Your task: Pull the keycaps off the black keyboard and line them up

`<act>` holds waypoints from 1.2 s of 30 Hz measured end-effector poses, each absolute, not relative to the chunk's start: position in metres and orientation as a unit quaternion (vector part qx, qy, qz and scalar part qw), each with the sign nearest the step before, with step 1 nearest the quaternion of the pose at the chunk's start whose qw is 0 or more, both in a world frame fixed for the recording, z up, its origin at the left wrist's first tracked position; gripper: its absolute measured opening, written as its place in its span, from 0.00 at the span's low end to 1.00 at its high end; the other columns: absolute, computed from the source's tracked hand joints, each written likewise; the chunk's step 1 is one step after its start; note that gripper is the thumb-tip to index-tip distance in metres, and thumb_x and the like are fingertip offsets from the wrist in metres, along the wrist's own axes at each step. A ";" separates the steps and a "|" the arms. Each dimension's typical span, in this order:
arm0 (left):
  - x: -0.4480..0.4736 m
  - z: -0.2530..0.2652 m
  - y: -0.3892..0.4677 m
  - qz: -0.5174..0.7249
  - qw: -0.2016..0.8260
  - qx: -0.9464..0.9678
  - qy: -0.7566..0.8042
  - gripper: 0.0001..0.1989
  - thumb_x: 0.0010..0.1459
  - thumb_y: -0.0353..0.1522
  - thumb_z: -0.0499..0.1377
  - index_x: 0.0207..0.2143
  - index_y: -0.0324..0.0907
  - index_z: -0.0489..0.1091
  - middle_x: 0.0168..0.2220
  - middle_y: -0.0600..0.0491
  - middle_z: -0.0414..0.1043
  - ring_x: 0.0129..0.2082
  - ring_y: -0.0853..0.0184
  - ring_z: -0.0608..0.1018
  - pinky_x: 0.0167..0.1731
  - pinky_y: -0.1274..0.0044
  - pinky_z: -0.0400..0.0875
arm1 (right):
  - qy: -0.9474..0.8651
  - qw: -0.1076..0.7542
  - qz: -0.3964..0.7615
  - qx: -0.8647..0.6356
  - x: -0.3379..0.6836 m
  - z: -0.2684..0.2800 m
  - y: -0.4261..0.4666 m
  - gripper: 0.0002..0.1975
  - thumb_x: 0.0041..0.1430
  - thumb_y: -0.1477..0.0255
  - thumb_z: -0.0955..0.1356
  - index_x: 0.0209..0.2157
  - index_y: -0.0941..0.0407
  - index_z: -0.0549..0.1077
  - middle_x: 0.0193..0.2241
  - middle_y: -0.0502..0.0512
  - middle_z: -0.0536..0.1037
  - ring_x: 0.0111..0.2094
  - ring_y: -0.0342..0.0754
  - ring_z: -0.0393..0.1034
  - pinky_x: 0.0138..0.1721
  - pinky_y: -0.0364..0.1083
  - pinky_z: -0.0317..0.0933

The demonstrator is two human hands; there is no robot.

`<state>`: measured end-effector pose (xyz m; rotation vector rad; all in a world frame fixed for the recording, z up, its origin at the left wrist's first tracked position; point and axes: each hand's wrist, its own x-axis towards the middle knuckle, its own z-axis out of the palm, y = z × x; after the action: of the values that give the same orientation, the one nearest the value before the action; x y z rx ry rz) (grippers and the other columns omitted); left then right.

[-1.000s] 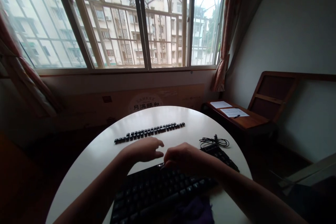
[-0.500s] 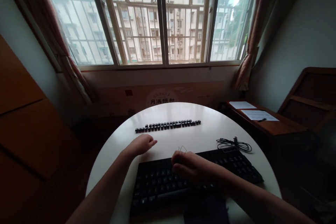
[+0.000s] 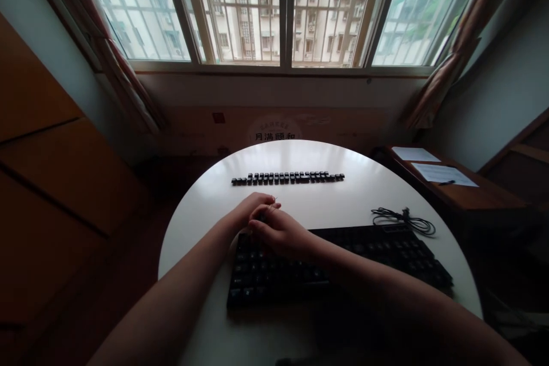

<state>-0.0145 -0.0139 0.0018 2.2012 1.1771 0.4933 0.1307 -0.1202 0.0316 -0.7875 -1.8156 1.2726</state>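
Above the far left part of a black keyboard, both hands have come together. My right hand is closed around a wire keycap puller, whose thin wire end sticks out past the fingers. Just beyond it and touching or nearly touching it is my left hand. The left fingers are pinched together close to the wire end; what they hold, if anything, is hidden. Farther back on the white table, black keycaps stand in a long double row.
A coiled black cable lies behind the keyboard's right side. The round white table has its curved edge near the window wall. To the right, a low wooden table bears papers and a pen.
My right hand has moved left with the keycap puller, and the two hands have met. The head view has tipped downward, so less of the window shows.
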 end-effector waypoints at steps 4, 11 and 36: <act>-0.014 -0.004 -0.011 0.171 0.243 0.857 0.421 0.22 0.57 0.45 0.56 0.17 0.40 0.60 0.17 0.59 0.53 0.21 0.73 0.57 0.22 0.78 0.51 | -0.725 0.368 0.472 -0.339 0.123 0.018 -0.126 0.06 0.65 0.67 0.64 0.38 0.55 0.67 0.26 0.50 0.72 0.23 0.42 0.67 0.24 0.41 0.61; -0.012 0.004 -0.020 0.152 0.233 0.866 0.415 0.24 0.59 0.46 0.55 0.18 0.40 0.59 0.17 0.59 0.56 0.20 0.73 0.59 0.22 0.77 0.50 | -0.720 0.321 0.501 -0.356 0.128 0.008 -0.127 0.07 0.66 0.66 0.63 0.38 0.55 0.66 0.28 0.51 0.75 0.23 0.43 0.67 0.25 0.42 0.62; -0.013 0.004 -0.022 0.160 0.208 0.859 0.439 0.22 0.60 0.45 0.53 0.20 0.40 0.64 0.20 0.57 0.62 0.22 0.71 0.62 0.23 0.76 0.51 | -0.846 0.314 0.312 -0.296 0.121 0.010 -0.141 0.06 0.65 0.66 0.65 0.39 0.54 0.66 0.30 0.51 0.75 0.29 0.48 0.69 0.29 0.44 0.57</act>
<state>-0.0125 -0.0225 0.0037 2.3909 1.2230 0.4453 0.1210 -0.1411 0.0099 -0.7807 -2.2315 0.8238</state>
